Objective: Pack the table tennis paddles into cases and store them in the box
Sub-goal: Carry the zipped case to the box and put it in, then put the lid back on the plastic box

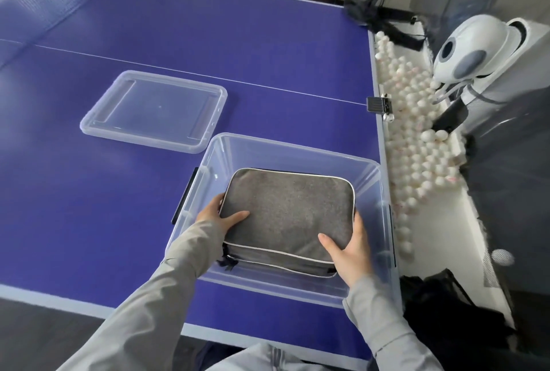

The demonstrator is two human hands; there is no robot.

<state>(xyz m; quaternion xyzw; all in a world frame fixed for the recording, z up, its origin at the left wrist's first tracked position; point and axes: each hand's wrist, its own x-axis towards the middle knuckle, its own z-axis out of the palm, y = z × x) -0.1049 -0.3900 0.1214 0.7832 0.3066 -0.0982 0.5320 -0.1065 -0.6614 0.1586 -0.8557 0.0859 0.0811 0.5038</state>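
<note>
From my remote seat I look down through the head camera at two grey-sleeved arms reaching into a clear plastic box (297,149). The left hand (218,216) grips the left edge of a grey case (288,210); its thumb lies flat on the fabric top and its fingers curl round the side, their tips hidden below the edge. The right hand (348,248) grips the near right corner the same way, with its thumb resting on top and its fingers pressed together up the right side. The case, trimmed with pale piping, sits between the two sets of fingers, inside the box walls and below the rim. I cannot tell whether it is touching the bottom. A zip runs along its near side, just below both thumbs. Beyond the left fingers, well apart from them, the clear lid (154,110) lies flat on the blue table (89,192), just beside the far left corner of the box. Out past the right fingers, beyond the table edge, a trough holds many white balls (416,144), and a white ball machine (476,52) stands farther on. Far ahead of the left fingers, the net (38,4) crosses the table, blurred.
</note>
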